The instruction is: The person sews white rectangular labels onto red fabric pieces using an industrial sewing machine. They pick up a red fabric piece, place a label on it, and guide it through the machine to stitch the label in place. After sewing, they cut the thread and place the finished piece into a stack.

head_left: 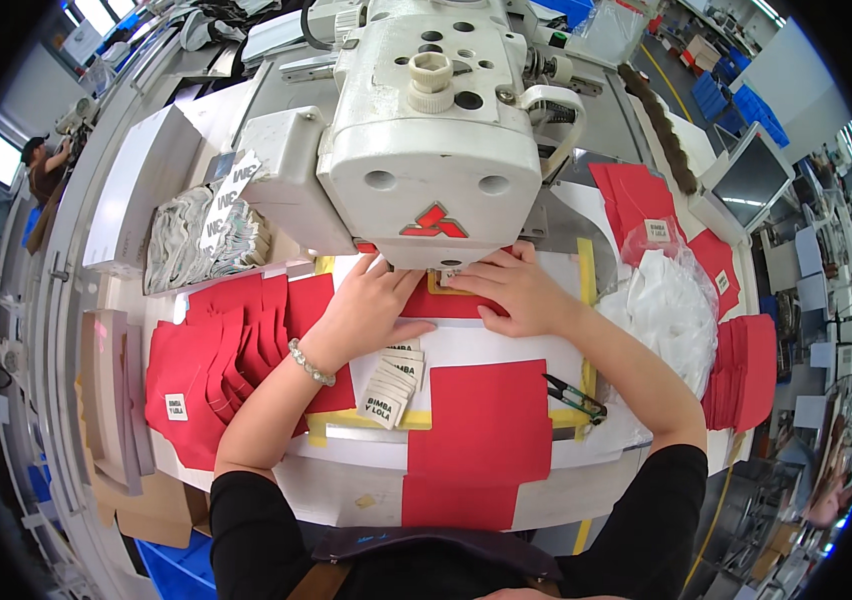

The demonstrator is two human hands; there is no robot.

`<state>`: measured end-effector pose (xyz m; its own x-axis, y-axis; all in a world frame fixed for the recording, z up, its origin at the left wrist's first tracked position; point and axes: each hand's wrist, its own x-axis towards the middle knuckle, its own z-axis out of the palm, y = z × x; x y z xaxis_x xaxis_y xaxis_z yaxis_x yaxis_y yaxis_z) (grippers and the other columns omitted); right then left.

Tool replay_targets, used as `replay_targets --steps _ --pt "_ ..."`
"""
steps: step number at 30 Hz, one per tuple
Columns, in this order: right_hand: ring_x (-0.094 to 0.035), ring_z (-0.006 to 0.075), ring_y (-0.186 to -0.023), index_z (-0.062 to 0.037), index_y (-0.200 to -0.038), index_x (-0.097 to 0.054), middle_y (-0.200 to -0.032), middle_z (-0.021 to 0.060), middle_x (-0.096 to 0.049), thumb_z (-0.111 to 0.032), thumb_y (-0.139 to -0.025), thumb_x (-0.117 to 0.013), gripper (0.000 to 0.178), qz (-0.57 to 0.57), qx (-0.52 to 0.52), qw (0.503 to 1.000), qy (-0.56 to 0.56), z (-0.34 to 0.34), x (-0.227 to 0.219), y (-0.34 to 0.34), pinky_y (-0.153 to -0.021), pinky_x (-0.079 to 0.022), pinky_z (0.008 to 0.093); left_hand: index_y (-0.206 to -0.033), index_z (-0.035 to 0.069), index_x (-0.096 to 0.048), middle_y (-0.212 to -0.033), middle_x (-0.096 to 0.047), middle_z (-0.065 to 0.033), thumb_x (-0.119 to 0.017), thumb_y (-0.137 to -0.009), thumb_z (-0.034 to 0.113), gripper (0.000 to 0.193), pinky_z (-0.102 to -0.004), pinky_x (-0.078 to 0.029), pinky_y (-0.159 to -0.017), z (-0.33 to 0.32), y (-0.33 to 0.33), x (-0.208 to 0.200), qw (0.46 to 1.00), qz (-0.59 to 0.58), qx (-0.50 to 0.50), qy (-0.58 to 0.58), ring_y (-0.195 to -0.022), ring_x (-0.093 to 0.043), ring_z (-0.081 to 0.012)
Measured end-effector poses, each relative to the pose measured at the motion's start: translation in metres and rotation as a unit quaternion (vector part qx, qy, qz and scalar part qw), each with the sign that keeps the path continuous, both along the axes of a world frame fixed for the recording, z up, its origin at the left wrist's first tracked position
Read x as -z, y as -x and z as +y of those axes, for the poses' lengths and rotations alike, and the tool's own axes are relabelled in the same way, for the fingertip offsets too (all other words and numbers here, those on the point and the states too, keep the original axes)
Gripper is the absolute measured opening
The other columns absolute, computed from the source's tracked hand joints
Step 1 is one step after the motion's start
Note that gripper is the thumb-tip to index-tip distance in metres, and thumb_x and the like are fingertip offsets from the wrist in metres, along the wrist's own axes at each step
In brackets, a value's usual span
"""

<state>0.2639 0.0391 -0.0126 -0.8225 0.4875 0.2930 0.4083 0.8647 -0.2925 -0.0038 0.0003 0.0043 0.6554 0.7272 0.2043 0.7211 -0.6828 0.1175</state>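
Under the head of a white sewing machine (426, 180) lies a red fabric piece (451, 305). A small printed label (446, 277) sits on it, partly hidden by my fingers and the machine. My left hand (371, 305) rests on the fabric's left side, thumb and fingers apart. From the right, my right hand (526, 292) presses the fabric beside the label with outstretched fingers, its thumb lower down. Some fingertips disappear beneath the machine head. Closer to me are a fanned stack of pale labels (392, 388) and another red fabric piece (481, 430) reaching over the table's front edge.
Red pieces (231, 360) pile up at left, below a box of bundled labels (208, 240). Thread snips (576, 398) lie by my right forearm. Further right are a white plastic bag (661, 320) and a red stack (741, 372). Another person (44, 175) works far left.
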Motion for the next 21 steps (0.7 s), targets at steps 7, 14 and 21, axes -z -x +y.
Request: replay_targets --steps 7,14,21 --pt "-0.054 0.0222 -0.114 -0.0164 -0.125 -0.062 -0.134 0.0011 -0.059 -0.02 -0.079 -0.062 0.046 -0.009 0.007 1.0 0.009 -0.004 0.0 -0.002 -0.092 -0.034 0.0455 -0.128 -0.005 -0.057 -0.119 -0.064 -0.0163 -0.067 -0.082 0.053 0.075 -0.0446 -0.036 -0.108 0.0 0.0 0.0 1.0 -0.018 0.012 -0.011 -0.116 -0.056 -0.0309" --pt "-0.054 0.0223 -0.115 -0.0164 -0.125 -0.062 -0.136 0.0001 -0.059 -0.018 -0.08 -0.061 0.046 0.002 0.005 1.0 -0.005 -0.003 0.002 -0.003 -0.094 -0.033 0.046 -0.125 -0.003 -0.059 -0.107 -0.067 -0.0158 -0.068 -0.083 0.049 0.067 -0.0433 -0.04 -0.104 0.002 0.0 0.0 1.0 -0.012 -0.004 -0.007 -0.109 -0.059 -0.0312" --pt "-0.053 0.0213 -0.117 -0.0162 -0.127 -0.061 -0.137 -0.0001 -0.058 -0.017 -0.081 -0.059 0.046 -0.005 0.017 1.0 -0.02 0.013 0.002 -0.002 -0.097 -0.032 0.0469 -0.112 0.001 -0.065 -0.096 -0.067 -0.0166 -0.063 -0.089 0.032 0.039 -0.0445 -0.046 -0.088 0.017 0.006 0.004 1.0 -0.004 -0.028 -0.006 -0.097 -0.062 -0.0324"
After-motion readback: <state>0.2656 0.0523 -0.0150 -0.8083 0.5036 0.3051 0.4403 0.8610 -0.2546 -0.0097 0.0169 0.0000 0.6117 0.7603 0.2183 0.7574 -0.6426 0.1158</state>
